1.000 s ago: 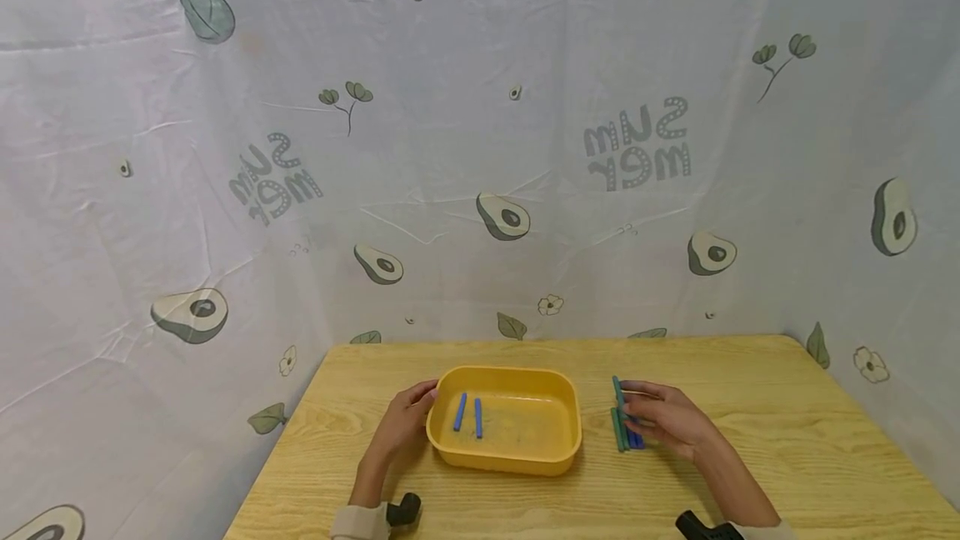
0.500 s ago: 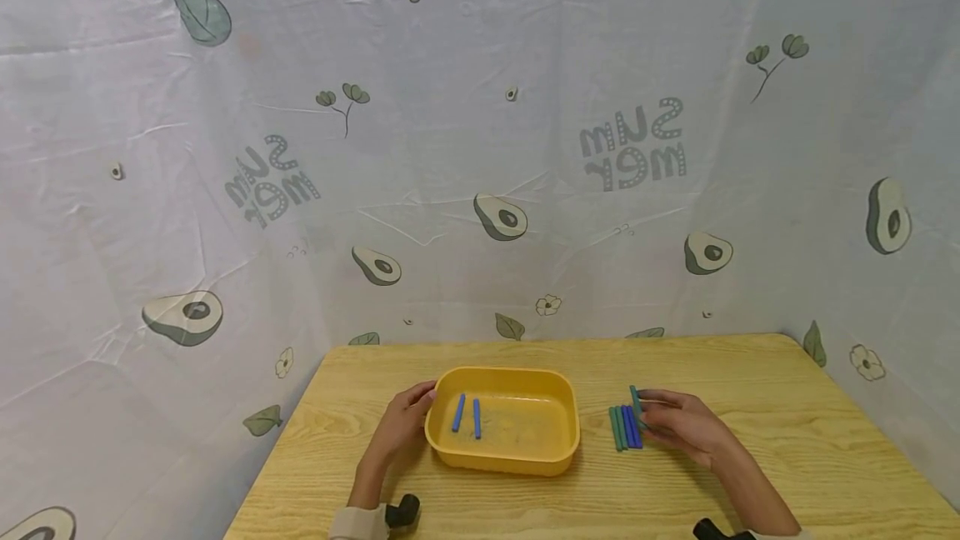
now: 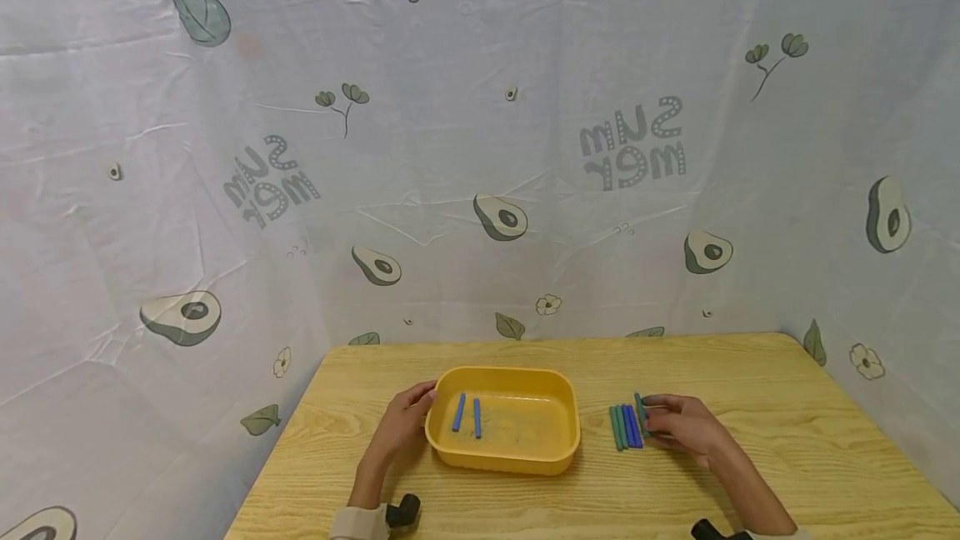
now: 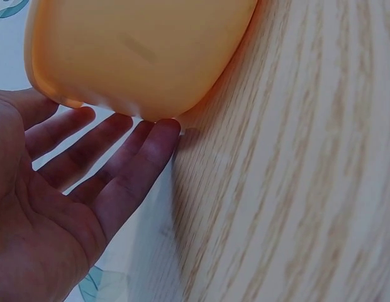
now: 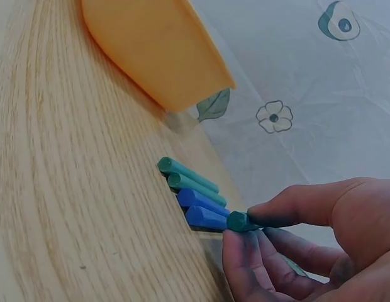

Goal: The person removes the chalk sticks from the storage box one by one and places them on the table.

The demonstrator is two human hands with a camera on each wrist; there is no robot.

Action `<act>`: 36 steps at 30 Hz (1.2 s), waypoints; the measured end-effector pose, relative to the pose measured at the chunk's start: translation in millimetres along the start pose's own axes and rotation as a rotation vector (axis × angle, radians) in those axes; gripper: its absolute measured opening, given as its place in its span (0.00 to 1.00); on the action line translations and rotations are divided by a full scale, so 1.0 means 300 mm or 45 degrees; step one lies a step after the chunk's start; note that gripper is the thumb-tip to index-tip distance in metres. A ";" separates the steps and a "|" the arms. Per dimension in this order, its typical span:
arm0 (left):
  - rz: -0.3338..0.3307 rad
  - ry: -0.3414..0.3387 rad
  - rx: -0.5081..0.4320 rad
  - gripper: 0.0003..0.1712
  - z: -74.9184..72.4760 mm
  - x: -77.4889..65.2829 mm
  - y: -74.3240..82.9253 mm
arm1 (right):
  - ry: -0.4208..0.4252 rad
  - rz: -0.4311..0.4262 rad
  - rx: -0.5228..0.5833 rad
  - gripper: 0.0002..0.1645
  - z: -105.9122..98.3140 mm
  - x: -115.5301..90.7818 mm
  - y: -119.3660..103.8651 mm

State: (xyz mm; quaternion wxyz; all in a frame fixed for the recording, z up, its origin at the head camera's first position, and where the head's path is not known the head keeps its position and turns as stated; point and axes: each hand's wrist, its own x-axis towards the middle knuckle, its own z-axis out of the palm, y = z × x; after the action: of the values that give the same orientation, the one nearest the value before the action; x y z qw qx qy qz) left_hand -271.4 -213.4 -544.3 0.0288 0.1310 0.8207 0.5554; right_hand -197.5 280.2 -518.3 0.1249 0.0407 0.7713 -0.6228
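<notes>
Between its thumb and fingertips my right hand (image 3: 686, 427) pinches a dark green pastel stick (image 5: 238, 221), whose six-sided end faces the wrist camera. Smudges of colour darken those fingers. Just left of it, two green pastel sticks (image 3: 617, 428) and two blue pastel sticks (image 3: 632, 427) lie side by side on the table; the held one is at the row's right end. My left hand (image 3: 405, 417) touches the left side of a yellow plastic bin (image 3: 517, 465), its fingers nearly straight against the wall in the left wrist view. Two blue pastel sticks (image 3: 468, 417) lie apart inside the bin.
The bin's floor (image 3: 525, 423) has bluish smears. A light wood table (image 3: 570, 507) runs back to a pale printed curtain (image 3: 450, 148) with avocados and leaves, which also hangs along both sides.
My right hand has shifted right with the dark green stick, from above the row to its right end, and lowered it slightly. The left hand and bin stay put.
</notes>
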 end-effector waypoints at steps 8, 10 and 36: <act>0.003 0.002 0.023 0.27 -0.008 -0.005 -0.007 | 0.076 0.003 -0.090 0.35 0.029 0.004 -0.007; 0.002 0.013 0.037 0.27 -0.008 -0.006 -0.007 | 0.094 0.004 -0.119 0.35 0.037 0.006 -0.013; 0.008 -0.024 -0.021 0.28 -0.009 -0.001 0.000 | 0.120 0.034 -0.218 0.34 0.043 0.005 -0.037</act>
State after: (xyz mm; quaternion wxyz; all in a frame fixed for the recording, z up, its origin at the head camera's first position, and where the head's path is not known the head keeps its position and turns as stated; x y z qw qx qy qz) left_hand -271.5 -215.8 -543.2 0.0357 0.1385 0.8153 0.5612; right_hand -199.6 265.0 -510.6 0.0998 0.0693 0.8261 -0.5503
